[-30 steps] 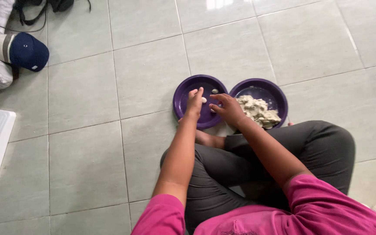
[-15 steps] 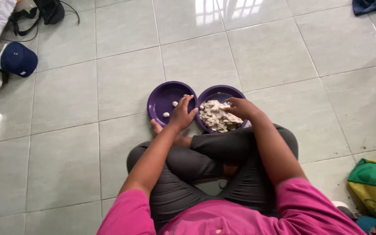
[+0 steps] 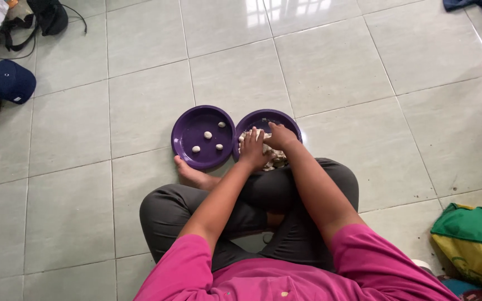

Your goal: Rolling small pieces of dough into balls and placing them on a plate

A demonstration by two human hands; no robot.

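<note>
You sit cross-legged on the tiled floor (image 3: pixel 85 184) with two purple bowls in front of you, touching side by side. Your left hand (image 3: pixel 253 149) and right hand (image 3: pixel 279 135) both rest in the right bowl (image 3: pixel 263 118), on the pile of pale garlic pieces (image 3: pixel 276 159). I cannot tell if your fingers are closed on anything. The left bowl (image 3: pixel 188 146) holds four small white peeled cloves (image 3: pixel 208 135).

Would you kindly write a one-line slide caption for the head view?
Seated on a tiled floor, a person has both hands, left hand and right hand, in the right bowl; left bowl holds four white pieces.
</note>
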